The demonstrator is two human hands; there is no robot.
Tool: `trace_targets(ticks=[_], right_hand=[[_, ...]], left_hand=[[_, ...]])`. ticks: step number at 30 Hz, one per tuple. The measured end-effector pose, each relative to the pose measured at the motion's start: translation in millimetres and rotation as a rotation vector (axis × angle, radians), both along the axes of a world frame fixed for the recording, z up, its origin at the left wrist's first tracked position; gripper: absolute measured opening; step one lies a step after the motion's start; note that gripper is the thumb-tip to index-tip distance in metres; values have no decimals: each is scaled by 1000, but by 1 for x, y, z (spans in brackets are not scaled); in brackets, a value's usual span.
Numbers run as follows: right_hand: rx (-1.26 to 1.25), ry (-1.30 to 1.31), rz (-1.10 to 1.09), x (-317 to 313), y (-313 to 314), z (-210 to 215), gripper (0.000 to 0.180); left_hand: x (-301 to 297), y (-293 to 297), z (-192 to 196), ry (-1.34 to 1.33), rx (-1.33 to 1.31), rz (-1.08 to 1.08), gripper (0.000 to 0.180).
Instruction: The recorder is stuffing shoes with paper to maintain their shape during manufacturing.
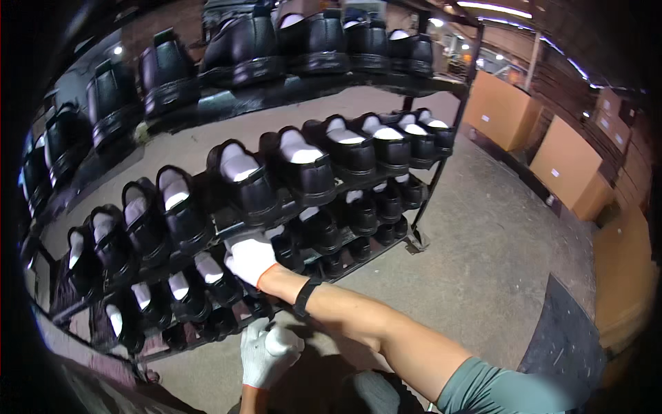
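Observation:
My left hand [256,359], in a white knit glove, is low in front of the rack. Its fingers are closed round a white rounded bundle [281,341] whose kind I cannot make out. My right hand [249,258], gloved in white with an orange cuff, reaches in at the lower shelf among the black shoes [318,231]. Its fingers are hidden, so their grip does not show. Just above it, a black shoe [245,183] with a white piece inside stands on the middle shelf. More black shoes with white pieces inside line that shelf on both sides.
The dark metal rack [441,172] has several tiers, with black shoes [241,52] also along the top. Brown cardboard boxes [565,165] stand at the right. A dark mat [562,331] lies on the concrete floor [476,262].

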State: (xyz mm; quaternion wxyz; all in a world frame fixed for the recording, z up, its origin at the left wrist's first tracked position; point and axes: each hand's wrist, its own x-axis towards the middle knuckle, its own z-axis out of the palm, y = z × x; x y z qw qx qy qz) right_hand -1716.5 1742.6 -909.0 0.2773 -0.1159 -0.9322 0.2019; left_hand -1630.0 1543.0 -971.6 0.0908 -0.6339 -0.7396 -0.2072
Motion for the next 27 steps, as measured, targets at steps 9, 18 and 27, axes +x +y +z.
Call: trace_targets(ticks=[9,18,27], right_hand=[[28,-92,57,16,13,15,34],[230,-298,255,27,39,27,37],[-127,-329,222,-3,46,-2,38]], left_hand=[[-6,15,-8,-762,161,207,29],[-36,49,-12,-2,321,120,23],[-52,30,-72,-816,509,128,41]])
